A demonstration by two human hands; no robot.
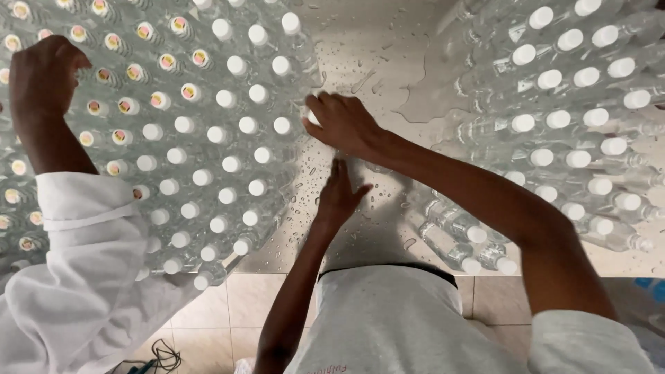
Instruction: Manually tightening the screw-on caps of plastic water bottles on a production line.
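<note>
My right hand [344, 125] reaches across a wet steel table [374, 55] and curls over a clear plastic bottle with a white cap [309, 116] at the edge of the left-hand group of bottles. My left hand [339, 195] lies just below it, fingers stretched out, their tips at the heel of my right hand; nothing shows in its grasp. Whether it touches a bottle or only the table I cannot tell.
Many upright white-capped bottles [228, 163] fill the left. Farther left, bottles have coloured cap marks [128, 105]. More bottles [554, 118] crowd the right, several lying [457, 232]. Another person's hand [41, 69] and white sleeve [83, 263] are at left. Tiled floor [235, 298] lies below.
</note>
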